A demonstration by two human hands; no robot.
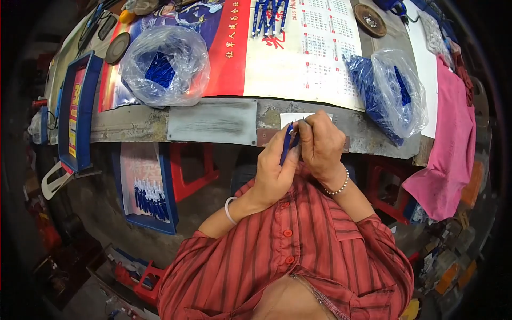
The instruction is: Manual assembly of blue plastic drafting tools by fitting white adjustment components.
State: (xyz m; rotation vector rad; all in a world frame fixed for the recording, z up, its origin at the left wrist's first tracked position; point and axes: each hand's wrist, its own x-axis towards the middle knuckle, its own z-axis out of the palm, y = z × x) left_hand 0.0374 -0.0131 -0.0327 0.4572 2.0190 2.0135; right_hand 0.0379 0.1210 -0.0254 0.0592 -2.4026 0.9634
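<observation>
My left hand (276, 165) is closed around a slim blue plastic piece (288, 140), which stands nearly upright between thumb and fingers. Close against it, my right hand (322, 148) is closed in a pinch. Something small and dark pokes out at its fingertips; I cannot make out what it is. Both hands are in front of my chest at the table's near edge. Beyond them on the left, an open clear plastic bag (186, 69) holds blue pieces (160, 70). Another clear bag (401, 114) of blue pieces lies to the right.
Several blue-and-white pen-like pieces (270, 17) lie on a printed calendar sheet (330, 53). A round brown dish (369, 20) is at the far right. Blue trays (169, 186) stand at left, one with finished-looking pieces. A pink cloth (445, 149) hangs off the right side.
</observation>
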